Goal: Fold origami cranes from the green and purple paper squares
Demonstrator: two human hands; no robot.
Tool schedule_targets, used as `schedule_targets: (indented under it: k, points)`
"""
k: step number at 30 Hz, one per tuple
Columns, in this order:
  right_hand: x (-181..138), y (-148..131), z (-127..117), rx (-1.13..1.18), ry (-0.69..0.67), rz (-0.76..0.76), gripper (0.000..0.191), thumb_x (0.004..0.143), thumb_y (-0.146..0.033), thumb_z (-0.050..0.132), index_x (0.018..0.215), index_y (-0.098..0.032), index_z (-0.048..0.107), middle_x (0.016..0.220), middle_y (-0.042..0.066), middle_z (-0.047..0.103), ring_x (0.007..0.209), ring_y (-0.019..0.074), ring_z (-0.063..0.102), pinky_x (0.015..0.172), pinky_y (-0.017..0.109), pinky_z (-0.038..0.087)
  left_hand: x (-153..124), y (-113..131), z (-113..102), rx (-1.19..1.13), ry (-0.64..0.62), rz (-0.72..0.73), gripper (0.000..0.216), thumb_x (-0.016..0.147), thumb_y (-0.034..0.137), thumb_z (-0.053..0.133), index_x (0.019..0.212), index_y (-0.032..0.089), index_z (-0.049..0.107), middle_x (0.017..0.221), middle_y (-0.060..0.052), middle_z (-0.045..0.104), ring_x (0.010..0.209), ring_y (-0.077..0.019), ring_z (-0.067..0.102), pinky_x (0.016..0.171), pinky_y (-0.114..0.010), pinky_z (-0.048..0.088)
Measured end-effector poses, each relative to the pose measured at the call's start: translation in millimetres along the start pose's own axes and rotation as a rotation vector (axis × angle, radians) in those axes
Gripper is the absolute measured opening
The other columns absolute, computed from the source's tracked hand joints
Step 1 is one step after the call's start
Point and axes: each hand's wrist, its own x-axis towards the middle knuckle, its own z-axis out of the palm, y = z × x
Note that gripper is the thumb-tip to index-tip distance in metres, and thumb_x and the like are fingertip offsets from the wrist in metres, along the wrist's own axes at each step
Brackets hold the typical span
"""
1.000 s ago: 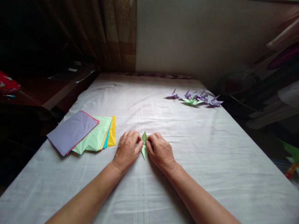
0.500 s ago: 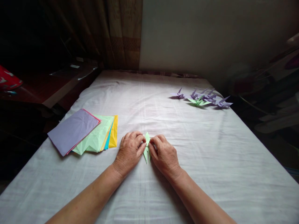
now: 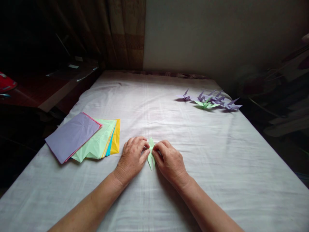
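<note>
A small light green folded paper [image 3: 151, 157] lies between my hands, one point directed away from me and two narrow points toward me. My left hand [image 3: 133, 154] pinches its left edge between thumb and forefinger. From the other side, my right hand [image 3: 170, 160] pinches the right edge, its lower fingers curled under. The fingertips hide the paper's side edges. To the left of my left hand lies a fanned stack of paper sheets, with a purple sheet [image 3: 72, 137] on top, then light green sheets [image 3: 98, 141] and a yellow sheet [image 3: 116, 138].
Several purple paper cranes [image 3: 231, 104] and a light green paper crane [image 3: 206, 104] stand at the far right of the cloth-covered table [image 3: 154, 206]. A dark red wooden surface [image 3: 31, 87] with a red object [image 3: 6, 83] adjoins at the left. Behind hangs a curtain [image 3: 125, 35].
Both hands keep their pinch on the green folded paper, which has barely moved. The view has shifted slightly.
</note>
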Motion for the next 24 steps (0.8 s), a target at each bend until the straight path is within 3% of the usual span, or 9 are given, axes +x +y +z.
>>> schedule_targets:
  k: [5,10,15,20,24]
  points:
    - [0,4,-2,0.066,-0.004,-0.004,0.008,0.089,-0.021,0.056,0.082,-0.023,0.061,0.083,0.001,0.062,0.071,0.0149,0.059,0.064,0.024,0.040,1,-5,-1,-0.031,-0.035,0.021,0.006,0.086,0.018,0.060,0.089,0.023,0.060,0.111,-0.004,0.065,0.106,-0.0228,0.057,0.093,-0.040,0.044]
    - [2,-2,0,-0.019,0.013,0.020,0.007,0.087,-0.027,0.060,0.081,-0.023,0.060,0.083,0.001,0.061,0.070,0.0157,0.058,0.061,0.025,0.038,2,-7,-1,-0.044,-0.017,0.025,0.006,0.085,0.021,0.063,0.089,0.023,0.060,0.110,-0.005,0.065,0.105,-0.0232,0.058,0.095,-0.041,0.044]
    - [2,3,0,0.058,0.002,0.020,0.004,0.086,-0.020,0.058,0.086,-0.023,0.061,0.085,0.002,0.062,0.073,0.0160,0.060,0.065,0.025,0.043,2,-9,0,-0.050,-0.021,0.038,0.009,0.084,0.018,0.061,0.090,0.023,0.060,0.110,-0.004,0.065,0.106,-0.0230,0.058,0.097,-0.042,0.044]
    - [-2,13,0,0.193,0.090,-0.044,0.027,0.085,-0.017,0.054,0.111,-0.019,0.062,0.104,0.008,0.065,0.086,0.0178,0.063,0.079,0.030,0.050,0,-15,0,-0.070,-0.005,0.069,0.021,0.083,0.018,0.063,0.103,0.022,0.058,0.119,-0.007,0.064,0.114,-0.0241,0.056,0.100,-0.043,0.043]
    - [-5,10,3,0.201,0.093,-0.050,0.025,0.083,-0.021,0.060,0.106,-0.020,0.069,0.108,0.009,0.064,0.088,0.0183,0.064,0.078,0.029,0.052,-1,-17,1,-0.089,0.034,0.101,0.018,0.083,0.021,0.063,0.101,0.023,0.062,0.121,-0.007,0.064,0.117,-0.0241,0.056,0.102,-0.043,0.043]
